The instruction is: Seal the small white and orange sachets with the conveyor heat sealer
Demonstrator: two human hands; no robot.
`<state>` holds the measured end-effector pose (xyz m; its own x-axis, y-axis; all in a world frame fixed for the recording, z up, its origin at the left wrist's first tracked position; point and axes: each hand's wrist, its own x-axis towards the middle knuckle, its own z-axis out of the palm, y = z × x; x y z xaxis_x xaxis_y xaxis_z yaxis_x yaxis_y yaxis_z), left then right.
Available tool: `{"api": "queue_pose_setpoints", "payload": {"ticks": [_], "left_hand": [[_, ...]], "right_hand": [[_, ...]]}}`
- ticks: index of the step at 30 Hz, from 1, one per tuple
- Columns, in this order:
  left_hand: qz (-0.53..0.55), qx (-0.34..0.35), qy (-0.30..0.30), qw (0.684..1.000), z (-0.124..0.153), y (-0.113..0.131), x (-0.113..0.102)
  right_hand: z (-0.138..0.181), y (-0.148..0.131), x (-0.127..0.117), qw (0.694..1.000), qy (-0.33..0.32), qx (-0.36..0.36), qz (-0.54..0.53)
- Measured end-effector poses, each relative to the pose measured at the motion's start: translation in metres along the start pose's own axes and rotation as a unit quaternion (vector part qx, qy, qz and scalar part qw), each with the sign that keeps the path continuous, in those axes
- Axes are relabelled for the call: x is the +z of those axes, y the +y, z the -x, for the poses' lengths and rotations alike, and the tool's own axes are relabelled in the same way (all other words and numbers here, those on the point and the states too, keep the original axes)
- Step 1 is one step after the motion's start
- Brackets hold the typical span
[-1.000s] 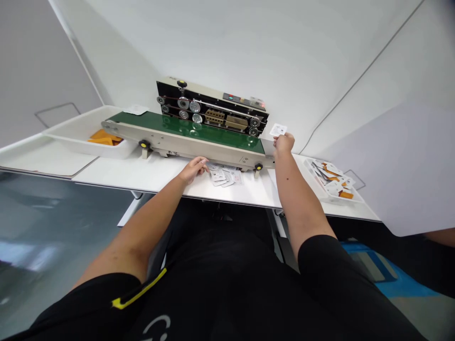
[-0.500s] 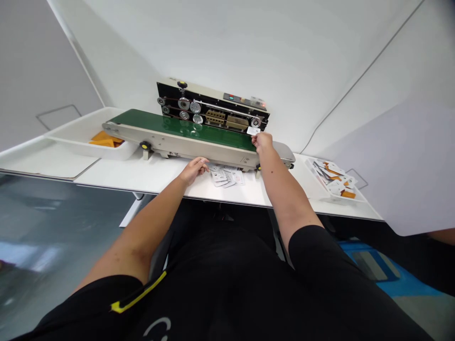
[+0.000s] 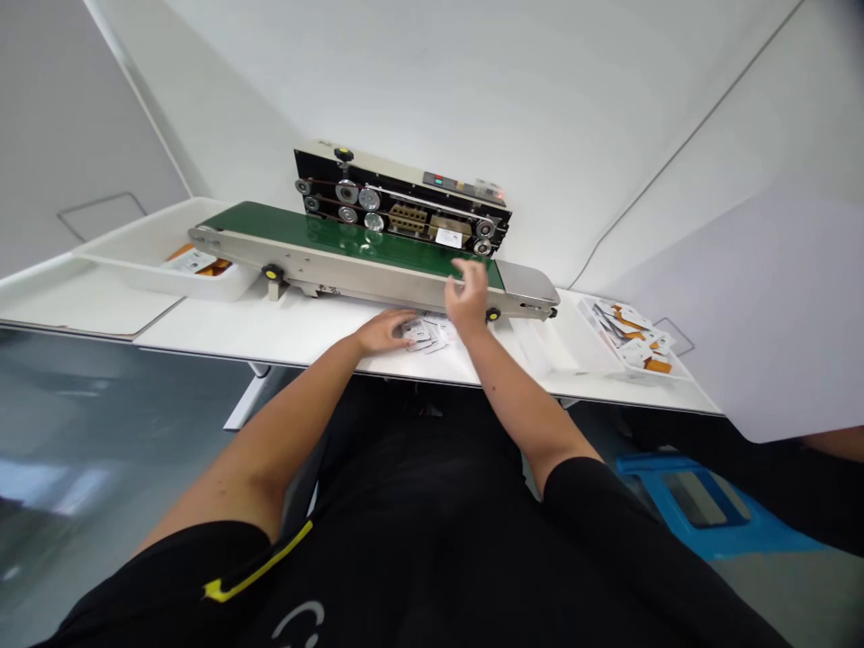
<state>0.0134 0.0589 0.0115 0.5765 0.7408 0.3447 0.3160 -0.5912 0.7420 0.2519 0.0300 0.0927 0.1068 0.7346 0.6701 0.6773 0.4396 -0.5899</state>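
Note:
My right hand (image 3: 467, 299) is raised over the front edge of the green conveyor belt (image 3: 411, 256), fingers apart and slightly blurred, holding nothing. Beyond it, a small white packet (image 3: 449, 238) stands in the band sealing machine (image 3: 405, 193), above the belt. On the table in front of the conveyor lies a loose pile of flat white printed packets (image 3: 427, 336). My left hand (image 3: 383, 333) rests at the pile's left side, thumb and fingers spread around its edge. My right wrist hides part of the pile's right end.
A white tray (image 3: 236, 286) under the conveyor's left end holds orange and white packets. At the right, another white tray (image 3: 611, 364) carries many white and orange packets. A blue plastic stool (image 3: 708, 513) stands on the floor, beside another person's arm (image 3: 837, 441).
My right hand has let go of the white packet and moved left and toward me. The packet has travelled left in the machine. My left hand has moved onto the pile's edge.

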Motion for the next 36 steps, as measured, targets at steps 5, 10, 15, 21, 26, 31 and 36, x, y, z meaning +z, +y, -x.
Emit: {"api": "queue_pose_setpoints", "payload": {"ticks": [5,10,15,21,26,31,36], "left_hand": [[-0.046,0.016,-0.016,0.999,-0.001,-0.002,0.005],[-0.020,0.018,0.013,1.000,0.000,-0.009,0.002],[0.035,0.019,0.092,0.995,-0.003,-0.023,0.000],[0.061,-0.026,0.112,0.992,-0.002,-0.027,0.001],[0.068,-0.085,0.172,0.979,0.000,-0.022,-0.003],[0.209,-0.086,0.176,0.958,0.000,-0.016,-0.005],[0.254,-0.117,0.147,0.949,0.001,-0.010,-0.007]], "right_hand": [[0.086,0.002,0.038,0.962,-0.255,-0.097,0.004],[0.102,0.016,0.051,0.953,-0.295,-0.068,0.011],[0.096,0.023,0.048,0.968,-0.248,-0.022,-0.031],[0.095,0.023,0.042,0.970,-0.225,-0.066,-0.057],[0.093,0.022,0.041,0.978,-0.199,0.051,-0.033],[0.093,0.025,0.040,0.966,-0.178,0.146,-0.114],[0.093,0.026,0.040,0.948,-0.156,0.199,-0.191]]}}
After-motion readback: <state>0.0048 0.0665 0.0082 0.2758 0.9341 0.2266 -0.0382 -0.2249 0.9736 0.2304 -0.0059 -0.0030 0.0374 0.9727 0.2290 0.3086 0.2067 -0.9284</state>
